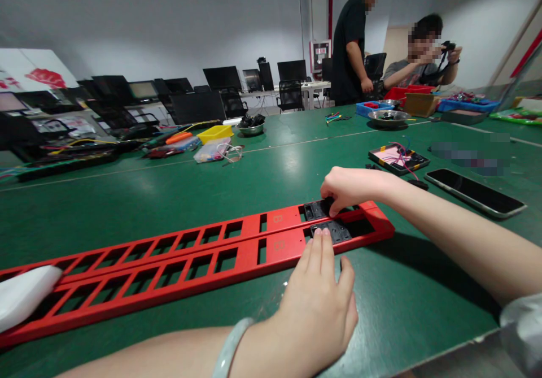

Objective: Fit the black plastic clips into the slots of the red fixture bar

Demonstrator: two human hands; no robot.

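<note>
A long red frame (241,253) with two rows of rectangular openings lies across the green table. Near its right end sit two black plastic parts, one in each row. My left hand (317,293), with a pale bracelet on the wrist, is open, its fingertips resting on the nearer black part (339,232). Over the farther black part (313,211) my right hand (345,189) is bent with thumb and fingers curled down onto it; its fingertips partly cover that part. A white object (27,296) lies over the frame's left end.
A phone (474,191) and a small tray with wires (398,157) lie on the right. Farther back are a yellow bin (215,134), metal bowls (388,119) and a blue bin (374,108). Two people are across the table, one standing, one holding a camera.
</note>
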